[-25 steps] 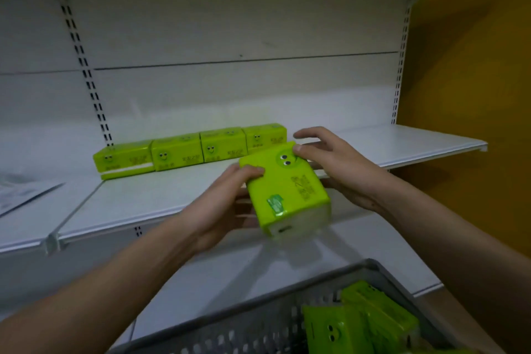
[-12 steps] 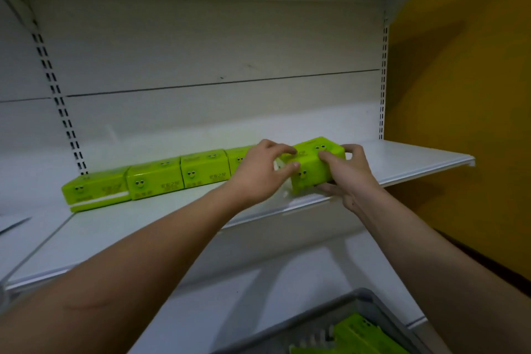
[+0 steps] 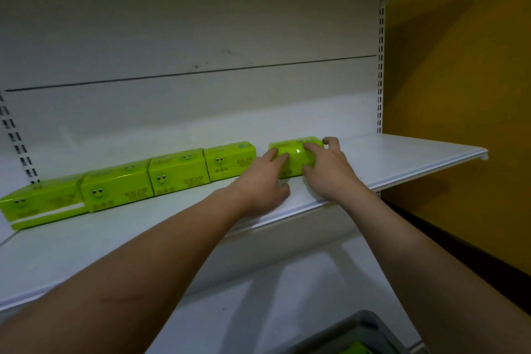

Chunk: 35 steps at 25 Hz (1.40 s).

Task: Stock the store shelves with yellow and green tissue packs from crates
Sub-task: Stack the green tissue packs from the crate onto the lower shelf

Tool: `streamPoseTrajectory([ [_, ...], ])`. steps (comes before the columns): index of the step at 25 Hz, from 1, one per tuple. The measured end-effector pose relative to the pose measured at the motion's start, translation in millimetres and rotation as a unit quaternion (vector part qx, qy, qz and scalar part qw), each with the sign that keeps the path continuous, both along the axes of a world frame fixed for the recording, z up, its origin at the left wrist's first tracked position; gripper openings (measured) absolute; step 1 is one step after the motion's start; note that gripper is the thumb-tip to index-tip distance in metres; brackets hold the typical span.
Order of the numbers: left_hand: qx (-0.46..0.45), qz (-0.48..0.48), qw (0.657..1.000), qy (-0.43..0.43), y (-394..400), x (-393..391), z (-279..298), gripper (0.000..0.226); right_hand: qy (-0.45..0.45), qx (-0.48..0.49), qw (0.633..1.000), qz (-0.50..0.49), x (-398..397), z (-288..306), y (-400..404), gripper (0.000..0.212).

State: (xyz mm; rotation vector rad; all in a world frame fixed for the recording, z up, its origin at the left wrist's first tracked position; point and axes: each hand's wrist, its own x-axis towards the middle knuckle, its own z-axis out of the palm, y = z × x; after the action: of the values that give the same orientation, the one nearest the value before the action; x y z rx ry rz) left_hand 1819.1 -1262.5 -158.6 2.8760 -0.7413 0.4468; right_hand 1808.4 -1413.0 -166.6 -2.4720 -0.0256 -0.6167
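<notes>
A green tissue pack (image 3: pixel 293 156) sits at the back of the white shelf (image 3: pixel 402 158), a small gap to the right of a row of several green packs with smiley faces (image 3: pixel 178 171). My left hand (image 3: pixel 263 181) rests its straight fingers against the pack's left front. My right hand (image 3: pixel 327 169) holds the pack, with fingers curled over its top and right end and the thumb at its front. Both hands hide much of the pack.
The shelf runs on to the right of the pack up to a yellow wall (image 3: pixel 459 95). Below is a lower shelf (image 3: pixel 287 296). The corner of a grey crate (image 3: pixel 362 330) with a green pack (image 3: pixel 355 349) inside shows at the bottom edge.
Both hands carried the pack from over the crate up onto the shelf and pushed it back to the wall beside the row. My left hand's fingers straightened.
</notes>
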Motion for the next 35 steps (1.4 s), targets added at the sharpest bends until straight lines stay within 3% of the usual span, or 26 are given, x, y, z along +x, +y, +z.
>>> streamPoseTrajectory([
  [6, 0.112, 0.069, 0.988, -0.081, 1, 37, -1, 0.065, 0.022, -0.001, 0.999, 0.031, 51, -3, 8, 0.052],
  [15, 0.109, 0.090, 0.988, -0.054, 9, 58, -9, 0.065, 0.074, 0.089, 0.991, 0.073, 83, 7, 23, 0.055],
  [19, -0.006, 0.038, 0.997, -0.074, 5, 40, 4, 0.064, -0.033, 0.218, 0.974, 0.057, 55, 2, 12, 0.047],
  [22, -0.185, -0.041, 0.976, -0.105, -2, -10, 16, 0.035, -0.035, 0.362, 0.923, 0.127, 8, 8, 6, 0.027],
  [24, -0.305, -0.097, 0.947, -0.027, -2, -56, 14, 0.020, 0.006, 0.402, 0.894, 0.196, -31, 13, 1, 0.024],
  [27, -0.388, -0.143, 0.901, 0.129, 7, -121, -7, 0.021, 0.079, 0.348, 0.891, 0.280, -79, 16, -5, 0.022],
  [32, -0.378, -0.059, 0.819, 0.427, 43, -194, -76, 0.015, 0.334, 0.131, 0.875, 0.324, -122, -20, -6, 0.028],
  [35, -0.328, 0.031, 0.796, 0.508, 61, -201, -125, 0.017, 0.415, -0.011, 0.867, 0.278, -134, -55, 1, 0.030],
])
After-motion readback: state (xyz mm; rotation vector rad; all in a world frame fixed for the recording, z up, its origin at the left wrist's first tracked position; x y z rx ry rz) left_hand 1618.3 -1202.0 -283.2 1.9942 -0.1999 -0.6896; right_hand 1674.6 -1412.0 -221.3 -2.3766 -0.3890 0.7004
